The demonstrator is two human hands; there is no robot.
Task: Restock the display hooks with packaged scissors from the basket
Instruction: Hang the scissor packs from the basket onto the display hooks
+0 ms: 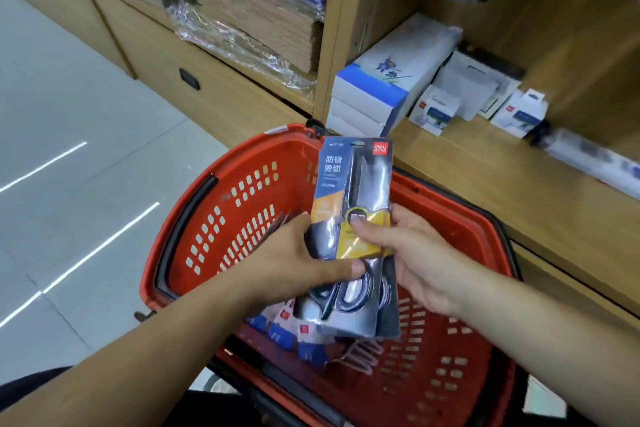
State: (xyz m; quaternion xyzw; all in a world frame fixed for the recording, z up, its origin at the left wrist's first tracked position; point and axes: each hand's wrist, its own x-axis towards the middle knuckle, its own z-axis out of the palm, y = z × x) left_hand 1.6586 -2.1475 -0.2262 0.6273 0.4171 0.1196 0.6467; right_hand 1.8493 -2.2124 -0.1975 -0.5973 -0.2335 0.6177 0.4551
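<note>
Head | left hand (294, 255), right hand (412, 253) grip scissors pack (351, 184) | brand "deli" | above basket (221, 229)

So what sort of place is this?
Likely a stationery shop: a red shopping basket of stock, packaged scissors with a hang tab, and boxed goods on wooden shelves.

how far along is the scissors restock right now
Nothing shows as hung in this view. In hand: the left hand and right hand grip a pack of scissors above the red basket. Left to do: hang it, then the other packs lying in the basket.
</note>
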